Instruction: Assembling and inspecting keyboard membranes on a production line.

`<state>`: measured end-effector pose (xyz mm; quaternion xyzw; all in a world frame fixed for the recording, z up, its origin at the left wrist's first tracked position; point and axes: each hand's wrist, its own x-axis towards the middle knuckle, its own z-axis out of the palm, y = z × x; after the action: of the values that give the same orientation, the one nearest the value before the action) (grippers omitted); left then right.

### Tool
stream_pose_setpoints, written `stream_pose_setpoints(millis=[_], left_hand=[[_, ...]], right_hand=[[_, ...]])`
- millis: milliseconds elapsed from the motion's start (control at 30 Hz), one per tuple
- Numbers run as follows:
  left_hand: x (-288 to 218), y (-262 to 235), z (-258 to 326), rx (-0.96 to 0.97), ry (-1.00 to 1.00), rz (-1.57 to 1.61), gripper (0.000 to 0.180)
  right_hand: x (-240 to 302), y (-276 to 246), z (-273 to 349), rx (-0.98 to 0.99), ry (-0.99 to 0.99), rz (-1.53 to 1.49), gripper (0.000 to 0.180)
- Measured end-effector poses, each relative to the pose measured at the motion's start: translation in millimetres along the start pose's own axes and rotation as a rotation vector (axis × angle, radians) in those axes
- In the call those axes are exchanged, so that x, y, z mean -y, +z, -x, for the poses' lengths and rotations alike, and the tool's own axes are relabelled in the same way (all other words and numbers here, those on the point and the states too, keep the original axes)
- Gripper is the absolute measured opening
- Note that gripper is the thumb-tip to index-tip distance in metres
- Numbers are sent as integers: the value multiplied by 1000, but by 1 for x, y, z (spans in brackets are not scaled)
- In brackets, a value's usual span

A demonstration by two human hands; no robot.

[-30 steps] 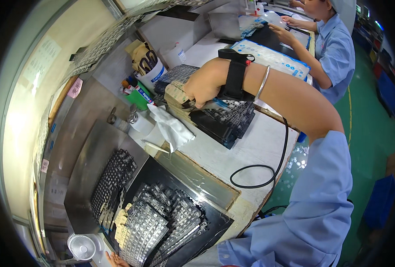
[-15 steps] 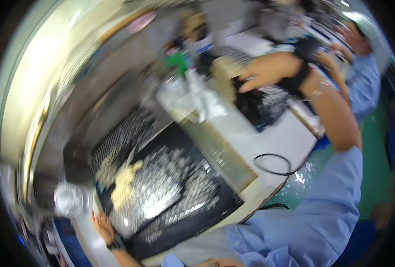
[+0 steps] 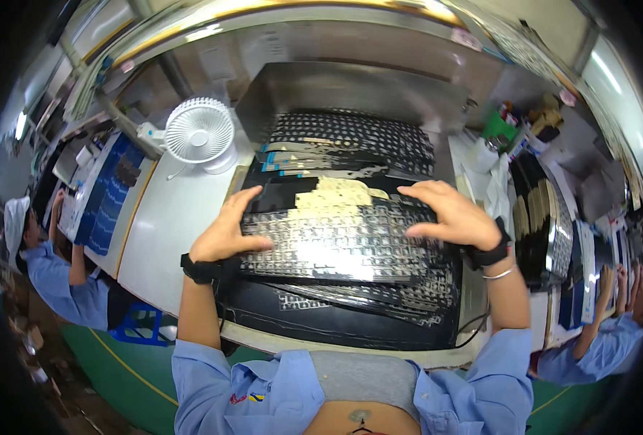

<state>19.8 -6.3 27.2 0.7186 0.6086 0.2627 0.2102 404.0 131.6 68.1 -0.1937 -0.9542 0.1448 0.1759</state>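
Note:
A shiny plate with rows of square openings, like a keyboard frame [image 3: 321, 243], lies on a loose pile of similar plates [image 3: 437, 290]. Over its far edge sits a cream-coloured, uneven patch [image 3: 339, 194] whose kind I cannot make out. My left hand [image 3: 227, 232] is at the left end of the top plate, thumb and fingers spread apart. At the right end, my right hand [image 3: 459, 217] is likewise open, thumb pointing inward over the plate. Whether the fingertips touch it is unclear. Beneath the pile is a black mat [image 3: 256, 312].
Behind the pile, more dark perforated plates [image 3: 350, 134] lie before a metal guard [image 3: 365, 83]. A white fan [image 3: 199, 134] stands at the left. Dark plates with tan pieces [image 3: 542, 206] are stacked right. Co-workers sit at left [image 3: 64, 279] and right [image 3: 596, 348].
My right hand has come back from the dark pile on the right to the plate in front. My left hand has moved onto the plate's left end. The view has swung round and levelled.

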Motion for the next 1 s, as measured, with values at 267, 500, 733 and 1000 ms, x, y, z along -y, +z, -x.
stream_pose_setpoints(millis=[267,500,733,1000], left_hand=[[19,8,15,-147,-246,101,60],[16,13,8,-562,-235,348,40],[20,13,5,-477,-243,981,38],[8,14,14,-465,-270,936,21]], right_hand=[[-32,42,-38,35,375,-414,22],[-28,45,-41,-353,295,-630,6],[-33,47,-43,-540,210,-541,5],[-37,51,-38,-524,264,-634,7]])
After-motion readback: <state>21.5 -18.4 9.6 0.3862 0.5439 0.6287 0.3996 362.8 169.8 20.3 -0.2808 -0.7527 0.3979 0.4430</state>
